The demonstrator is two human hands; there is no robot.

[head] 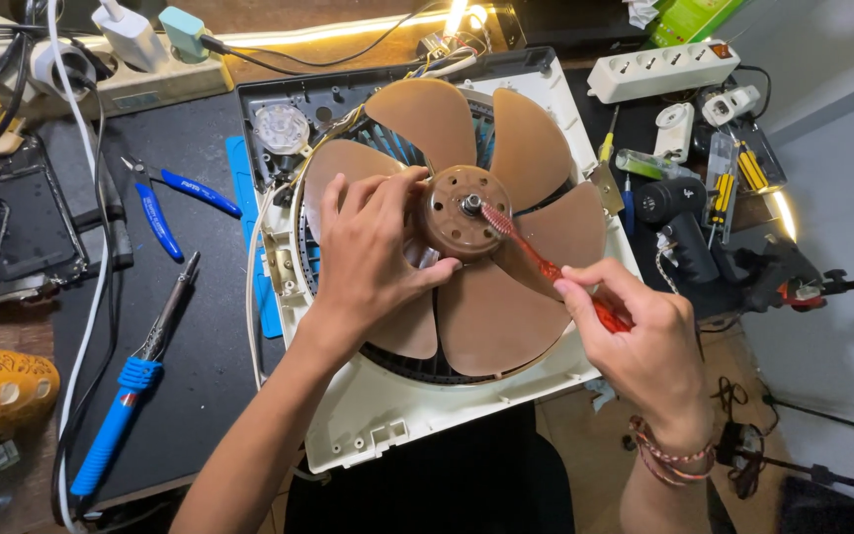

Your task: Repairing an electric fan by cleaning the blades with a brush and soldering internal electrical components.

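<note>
Left hand (pixel 373 247) clamps the fan (pixel 467 213) hub at nine o'clock; right hand (pixel 635 341) pinches a red toothbrush (pixel 536 257). Thin plastic blades look light, bendy; hub is firmest.

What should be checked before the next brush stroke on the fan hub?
1. Left hand steadies the brown plastic fan blade wheel at the round brown hub: ok.
2. Red toothbrush bristles rest at the metal shaft tip in the hub centre: ok.
3. Right hand grips the brush handle near its end: ok.
4. White plastic fan housing fully on the desk: not ok, its near corner overhangs the edge.
5. Fan unplugged: cannot tell, loose wires run out at the top.
6. Blue-handled soldering iron lies apart from both hands: ok.
</note>
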